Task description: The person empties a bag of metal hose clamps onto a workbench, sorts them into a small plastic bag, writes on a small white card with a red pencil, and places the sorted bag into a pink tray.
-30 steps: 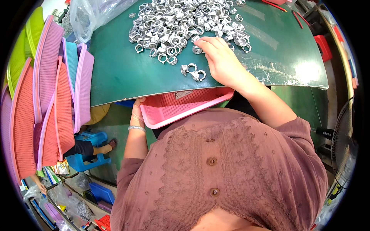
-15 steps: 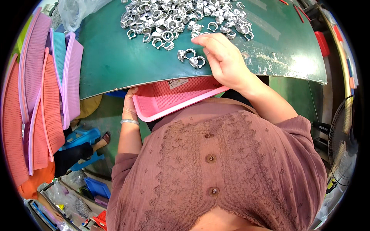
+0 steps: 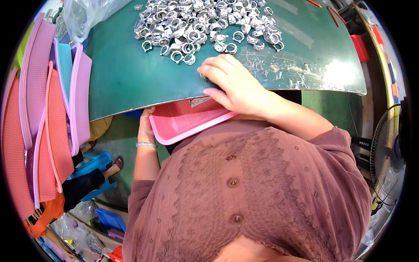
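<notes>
The pink tray point(image 3: 185, 122) sits just under the near edge of the green table point(image 3: 131, 83), tilted a little, its mesh bottom partly tucked beneath the tabletop. It looks like thin moulded plastic: light, fairly stiff at the rim but likely to flex in the middle once loaded, so the raised rim is the sensible place to hold it. The left hand point(image 3: 146, 124) grips that rim at the tray's left end, fingers wrapped over the edge and partly hidden behind it; a thin bracelet point(image 3: 145, 145) shows on the wrist.

The right hand point(image 3: 233, 85) lies palm down on the table at its near edge, right above the tray, fingers curved and close together as if cupped over something. Whether any pieces lie under it cannot be told.

Further up the table lies a heap of small silver metal rings point(image 3: 205, 22), with loose ones scattered toward the hand. They look hard, smooth and heavy for their size, apt to slide and roll on the slick surface; sweeping them seems easier than pinching them.

To the left, a stack of pink, orange and blue trays point(image 3: 48, 113) stands on edge, and a clear plastic bag point(image 3: 89, 17) rests at the table's far left corner. A fan point(image 3: 388, 161) stands to the right.
</notes>
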{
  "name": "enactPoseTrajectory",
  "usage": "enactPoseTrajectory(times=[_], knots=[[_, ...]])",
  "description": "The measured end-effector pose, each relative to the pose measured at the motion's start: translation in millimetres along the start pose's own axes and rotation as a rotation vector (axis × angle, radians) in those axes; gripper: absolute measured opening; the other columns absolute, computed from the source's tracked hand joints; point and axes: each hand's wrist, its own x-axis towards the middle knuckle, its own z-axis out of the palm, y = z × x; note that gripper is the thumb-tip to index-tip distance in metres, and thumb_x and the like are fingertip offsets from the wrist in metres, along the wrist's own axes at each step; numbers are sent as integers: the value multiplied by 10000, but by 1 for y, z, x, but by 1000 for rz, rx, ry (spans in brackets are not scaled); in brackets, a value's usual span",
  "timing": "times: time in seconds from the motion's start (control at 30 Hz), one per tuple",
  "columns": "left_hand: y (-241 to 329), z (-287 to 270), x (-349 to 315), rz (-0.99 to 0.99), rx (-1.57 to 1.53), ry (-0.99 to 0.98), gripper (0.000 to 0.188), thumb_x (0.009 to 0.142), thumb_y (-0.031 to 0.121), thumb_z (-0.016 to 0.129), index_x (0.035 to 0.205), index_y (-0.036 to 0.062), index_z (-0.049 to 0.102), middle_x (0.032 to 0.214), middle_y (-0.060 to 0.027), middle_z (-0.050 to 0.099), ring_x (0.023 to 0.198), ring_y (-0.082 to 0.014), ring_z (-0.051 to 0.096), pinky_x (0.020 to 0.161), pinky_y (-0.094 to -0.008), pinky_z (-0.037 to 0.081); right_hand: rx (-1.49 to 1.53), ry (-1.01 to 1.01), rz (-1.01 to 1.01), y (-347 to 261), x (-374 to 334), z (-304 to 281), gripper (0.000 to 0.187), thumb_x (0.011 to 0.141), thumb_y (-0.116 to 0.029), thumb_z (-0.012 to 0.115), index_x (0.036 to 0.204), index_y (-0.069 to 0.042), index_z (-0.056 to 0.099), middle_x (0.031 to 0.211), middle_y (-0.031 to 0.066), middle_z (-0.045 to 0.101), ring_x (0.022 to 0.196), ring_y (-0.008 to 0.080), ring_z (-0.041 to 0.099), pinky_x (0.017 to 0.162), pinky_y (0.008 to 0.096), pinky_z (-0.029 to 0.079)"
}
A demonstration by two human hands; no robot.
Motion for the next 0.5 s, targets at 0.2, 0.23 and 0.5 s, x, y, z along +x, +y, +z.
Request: enactPoseTrajectory(times=[0.2,0.23,0.5], knots=[[0,-2,-1,12,8,-8,401,700,165,610,1065,6,559,1062,-116,597,968,-271,565,884,-372,443,-88,187,27,9,6,-14,349,732,-226,666,1000,-35,549,1014,128,522,934,298,479,831,385,399],[-1,-2,-1,13,9,-10,399,699,162,606,1063,5,559,1059,-115,598,966,-271,566,883,-372,444,-121,215,63,14,7,-16,345,737,-232,662,1002,-40,553,1021,128,522,934,297,479,832,387,399],[-3,-7,3,27,-15,31,380,698,154,609,1045,4,564,1037,-119,605,948,-267,571,873,-366,446,-23,6,130,19,2,-13,232,755,-233,649,887,-44,626,954,113,556,941,292,470,825,358,399]])
